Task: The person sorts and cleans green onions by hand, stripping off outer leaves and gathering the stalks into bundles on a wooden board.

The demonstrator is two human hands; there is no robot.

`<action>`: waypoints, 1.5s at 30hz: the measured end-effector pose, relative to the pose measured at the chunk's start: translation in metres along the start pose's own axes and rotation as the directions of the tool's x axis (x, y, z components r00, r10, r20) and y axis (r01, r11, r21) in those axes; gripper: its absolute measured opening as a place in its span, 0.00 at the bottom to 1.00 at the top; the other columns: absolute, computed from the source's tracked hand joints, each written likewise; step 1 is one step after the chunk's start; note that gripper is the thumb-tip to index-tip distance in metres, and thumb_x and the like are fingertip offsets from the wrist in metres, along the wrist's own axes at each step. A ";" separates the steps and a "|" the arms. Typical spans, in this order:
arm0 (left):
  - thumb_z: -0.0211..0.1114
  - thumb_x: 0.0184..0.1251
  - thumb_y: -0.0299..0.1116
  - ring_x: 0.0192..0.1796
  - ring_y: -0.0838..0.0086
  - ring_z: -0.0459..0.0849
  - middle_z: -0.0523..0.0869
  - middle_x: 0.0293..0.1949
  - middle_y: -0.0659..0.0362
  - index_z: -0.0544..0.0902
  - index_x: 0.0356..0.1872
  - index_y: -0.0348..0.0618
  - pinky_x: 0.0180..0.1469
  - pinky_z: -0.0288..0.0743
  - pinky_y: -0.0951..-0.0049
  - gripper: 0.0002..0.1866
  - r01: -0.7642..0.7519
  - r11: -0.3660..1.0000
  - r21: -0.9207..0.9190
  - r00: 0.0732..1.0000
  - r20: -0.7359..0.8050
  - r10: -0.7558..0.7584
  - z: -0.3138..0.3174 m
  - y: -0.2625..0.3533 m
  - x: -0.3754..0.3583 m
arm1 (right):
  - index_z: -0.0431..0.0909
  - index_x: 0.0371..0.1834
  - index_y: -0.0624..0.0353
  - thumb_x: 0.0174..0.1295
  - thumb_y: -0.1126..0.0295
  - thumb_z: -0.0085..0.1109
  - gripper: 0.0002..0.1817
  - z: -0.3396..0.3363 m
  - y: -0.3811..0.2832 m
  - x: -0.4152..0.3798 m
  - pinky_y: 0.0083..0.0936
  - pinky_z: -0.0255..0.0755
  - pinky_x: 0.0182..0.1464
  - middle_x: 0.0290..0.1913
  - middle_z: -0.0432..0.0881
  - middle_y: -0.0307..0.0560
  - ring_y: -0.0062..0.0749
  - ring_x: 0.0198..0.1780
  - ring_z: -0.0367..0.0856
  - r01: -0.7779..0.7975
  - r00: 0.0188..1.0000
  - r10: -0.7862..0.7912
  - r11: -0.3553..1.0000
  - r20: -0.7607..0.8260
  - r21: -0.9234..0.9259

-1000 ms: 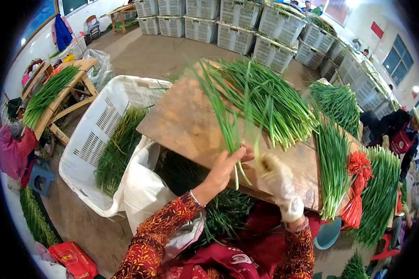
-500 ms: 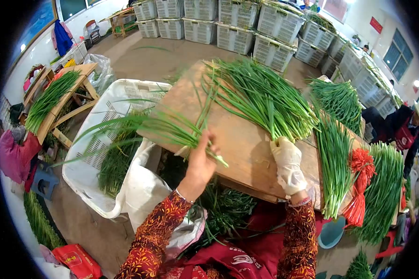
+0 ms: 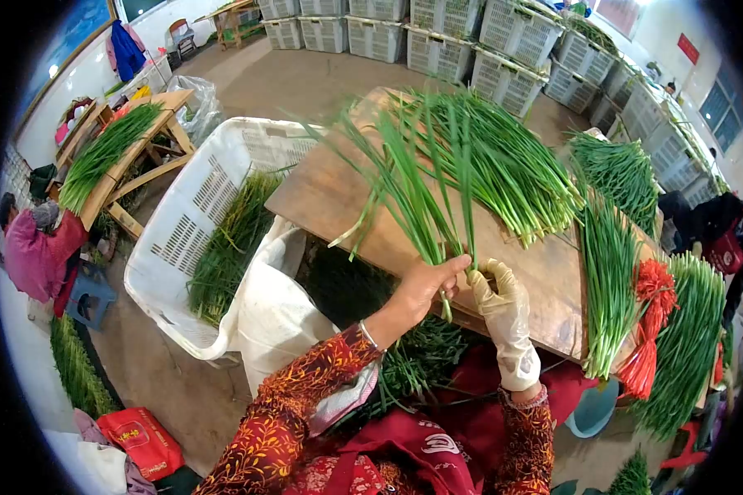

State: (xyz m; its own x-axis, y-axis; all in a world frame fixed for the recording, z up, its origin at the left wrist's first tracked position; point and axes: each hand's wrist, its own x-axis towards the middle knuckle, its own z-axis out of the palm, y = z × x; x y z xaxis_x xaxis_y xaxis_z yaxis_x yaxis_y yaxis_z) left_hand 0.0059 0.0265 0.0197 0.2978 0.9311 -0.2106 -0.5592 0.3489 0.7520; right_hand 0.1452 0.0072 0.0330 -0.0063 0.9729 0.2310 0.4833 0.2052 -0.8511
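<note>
Stalks (image 3: 421, 231) fan out over the wooden surface (image 3: 330, 190), pinched in our left grip (image 3: 426, 282); just beside it our gloved right grip (image 3: 502, 307) curls, though whether it holds one we can't tell.

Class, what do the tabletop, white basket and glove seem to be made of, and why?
Tabletop: probably wood or plywood, judging by its brown, blotchy surface with slight sheen. White basket: likely moulded plastic, given its smooth rim and slotted walls. Glove: wrinkled, faintly shiny; perhaps latex or thin plastic.
</note>
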 end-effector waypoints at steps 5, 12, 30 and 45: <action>0.64 0.58 0.36 0.21 0.83 0.69 0.72 0.18 0.68 0.76 0.28 0.44 0.23 0.63 0.82 0.08 -0.051 0.997 -0.062 0.999 -0.002 0.051 -0.006 0.011 -0.001 | 0.76 0.35 0.63 0.54 0.71 0.60 0.09 0.010 0.007 0.002 0.20 0.70 0.31 0.27 0.78 0.43 0.22 0.27 0.75 0.028 0.991 -0.009 0.989 -0.134 0.143; 0.62 0.60 0.36 0.24 0.84 0.73 0.76 0.23 0.67 0.77 0.34 0.43 0.21 0.64 0.84 0.08 -0.193 0.961 -0.197 0.980 -0.093 0.178 -0.053 0.025 0.020 | 0.76 0.36 0.64 0.56 0.73 0.57 0.07 -0.028 -0.007 -0.035 0.19 0.70 0.36 0.32 0.78 0.41 0.23 0.32 0.74 -0.270 0.890 0.008 0.815 0.456 0.512; 0.57 0.63 0.37 0.29 0.90 0.68 0.72 0.30 0.71 0.70 0.56 0.43 0.20 0.58 0.89 0.21 -0.037 0.998 0.057 0.993 0.110 0.031 -0.030 0.018 -0.001 | 0.77 0.35 0.63 0.56 0.64 0.60 0.12 0.014 -0.014 0.004 0.17 0.69 0.28 0.26 0.80 0.39 0.18 0.25 0.75 -0.114 0.972 0.076 0.980 0.223 0.163; 0.56 0.64 0.35 0.31 0.89 0.70 0.73 0.29 0.71 0.72 0.54 0.44 0.22 0.58 0.87 0.17 -0.108 0.990 0.096 0.991 0.084 0.100 -0.015 0.020 -0.008 | 0.76 0.33 0.62 0.51 0.71 0.62 0.09 0.028 -0.001 0.002 0.20 0.66 0.27 0.22 0.74 0.40 0.21 0.23 0.70 0.073 0.988 -0.059 0.993 -0.144 0.093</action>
State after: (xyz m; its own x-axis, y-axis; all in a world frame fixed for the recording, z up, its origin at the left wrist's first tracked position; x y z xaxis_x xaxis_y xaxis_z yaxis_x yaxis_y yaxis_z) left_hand -0.0189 0.0271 0.0271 0.3042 0.9492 -0.0808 -0.5115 0.2343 0.8267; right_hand 0.1201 0.0121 0.0208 0.0910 0.9338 0.3460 0.3976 0.2845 -0.8723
